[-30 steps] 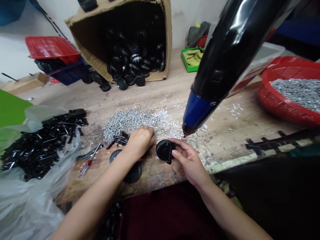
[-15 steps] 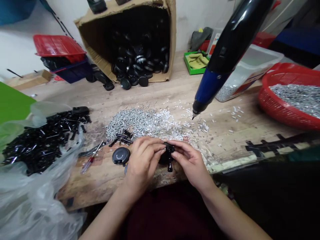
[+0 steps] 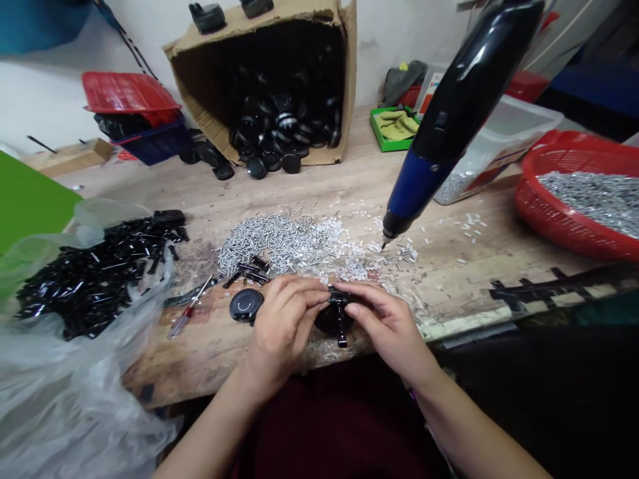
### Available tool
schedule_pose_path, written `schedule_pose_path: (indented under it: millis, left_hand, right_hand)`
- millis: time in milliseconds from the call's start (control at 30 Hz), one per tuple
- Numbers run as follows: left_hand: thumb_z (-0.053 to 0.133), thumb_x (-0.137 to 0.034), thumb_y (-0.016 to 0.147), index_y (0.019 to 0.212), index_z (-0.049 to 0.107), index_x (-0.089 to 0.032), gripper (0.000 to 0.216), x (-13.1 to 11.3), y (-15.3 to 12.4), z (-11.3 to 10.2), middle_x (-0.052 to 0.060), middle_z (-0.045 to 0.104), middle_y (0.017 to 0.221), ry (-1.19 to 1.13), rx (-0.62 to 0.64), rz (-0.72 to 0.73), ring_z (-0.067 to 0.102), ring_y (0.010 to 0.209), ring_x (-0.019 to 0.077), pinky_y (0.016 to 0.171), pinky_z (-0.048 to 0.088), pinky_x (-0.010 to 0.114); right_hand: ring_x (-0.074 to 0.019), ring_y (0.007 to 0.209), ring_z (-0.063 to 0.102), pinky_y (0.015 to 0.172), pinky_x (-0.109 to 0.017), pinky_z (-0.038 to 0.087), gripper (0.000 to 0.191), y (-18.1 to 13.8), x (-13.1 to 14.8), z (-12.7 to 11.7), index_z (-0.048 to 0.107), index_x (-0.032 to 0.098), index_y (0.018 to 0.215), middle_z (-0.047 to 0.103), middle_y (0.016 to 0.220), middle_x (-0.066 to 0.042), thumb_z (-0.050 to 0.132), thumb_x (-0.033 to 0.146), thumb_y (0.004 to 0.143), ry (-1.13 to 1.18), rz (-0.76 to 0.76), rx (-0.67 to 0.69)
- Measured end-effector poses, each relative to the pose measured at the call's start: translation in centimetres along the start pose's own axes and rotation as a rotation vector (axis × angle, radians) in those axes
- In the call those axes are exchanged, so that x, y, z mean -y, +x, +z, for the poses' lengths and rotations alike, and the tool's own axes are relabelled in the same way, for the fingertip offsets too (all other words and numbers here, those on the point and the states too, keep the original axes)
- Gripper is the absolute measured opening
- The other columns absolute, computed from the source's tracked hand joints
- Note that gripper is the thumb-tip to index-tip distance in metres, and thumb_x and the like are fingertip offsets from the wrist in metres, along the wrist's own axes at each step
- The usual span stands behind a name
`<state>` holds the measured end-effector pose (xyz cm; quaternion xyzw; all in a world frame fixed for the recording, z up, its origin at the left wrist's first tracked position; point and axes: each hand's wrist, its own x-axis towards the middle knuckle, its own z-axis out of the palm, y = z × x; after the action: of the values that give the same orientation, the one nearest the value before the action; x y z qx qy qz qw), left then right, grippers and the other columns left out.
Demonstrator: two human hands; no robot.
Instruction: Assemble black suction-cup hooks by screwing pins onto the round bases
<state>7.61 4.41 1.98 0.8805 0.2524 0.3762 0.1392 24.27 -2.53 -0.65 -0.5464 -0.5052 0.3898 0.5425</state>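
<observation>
Between my hands is a black round part (image 3: pixel 327 322) at the table's front edge, with a glossy black lever (image 3: pixel 341 327) pointing down toward me. My left hand (image 3: pixel 285 319) has thumb and fingers pinched at its upper left side. From the right, my right hand (image 3: pixel 388 324) pinches the lever's upper end with thumb and forefinger. My fingers partly hide where lever and round part meet. Just left of my left hand lies a black disc (image 3: pixel 246 305) with a curved mark. Several loose black levers (image 3: pixel 253 269) lie behind it, beside a heap of metal pins (image 3: pixel 269 239).
A black and blue electric screwdriver (image 3: pixel 424 166) hangs over the table at right, tip down. White spacers (image 3: pixel 352 256) are scattered below it. A hand screwdriver (image 3: pixel 191 307) and a bag of black parts (image 3: pixel 100 273) lie left. A cardboard box (image 3: pixel 200 100) and red basket (image 3: pixel 564 223) stand farther out.
The view has shifted slightly, so most things sit a little farther right. Both hands keep their grip on the black part, and its lever shows slightly more fully.
</observation>
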Motion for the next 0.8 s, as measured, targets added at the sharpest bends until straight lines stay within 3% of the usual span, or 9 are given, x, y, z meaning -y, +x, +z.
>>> schedule_pose_path:
  millis: [367,500,667,800]
  left_hand:
    - [0.060,-0.006,0.082,0.094,0.062,-0.015,0.015,-0.2,0.3,-0.9,0.007,0.068,0.092,-0.037,0.121,0.025,0.060,0.090,0.0167,0.081,0.050,0.033]
    - [0.059,-0.008,0.083,0.094,0.063,-0.017,0.014,-1.1,0.3,-0.8,0.006,0.070,0.091,-0.006,0.074,-0.024,0.062,0.090,0.0169,0.081,0.051,0.033]
    - [0.061,-0.010,0.082,0.101,0.059,-0.020,0.022,-2.2,-1.0,0.0,0.006,0.069,0.101,0.029,-0.077,-0.167,0.063,0.096,0.0191,0.085,0.051,0.037]
    - [0.058,-0.005,0.082,0.106,0.058,-0.020,0.028,-2.4,-2.0,0.6,0.008,0.068,0.108,0.082,-0.061,-0.097,0.062,0.102,0.0207,0.091,0.048,0.042]
  right_hand:
    - [-0.0171,0.107,0.061,0.099,-0.038,0.045,0.032,0.3,0.5,-0.6,0.067,0.032,0.108,0.068,0.111,0.001,0.055,0.014,0.084,-0.025,-0.062,0.080]
    - [-0.0174,0.109,0.061,0.101,-0.039,0.044,0.030,0.0,-0.4,0.2,0.067,0.032,0.108,0.068,0.113,0.001,0.057,0.017,0.084,0.163,0.024,0.051]
    - [-0.0169,0.106,0.063,0.097,-0.037,0.048,0.026,-0.3,-1.1,1.2,0.067,0.031,0.106,0.067,0.114,0.000,0.061,0.019,0.083,0.437,0.109,0.037]
    - [-0.0171,0.107,0.062,0.098,-0.037,0.048,0.025,-0.3,-1.0,1.4,0.067,0.030,0.106,0.067,0.114,0.000,0.061,0.020,0.083,0.436,0.121,0.028]
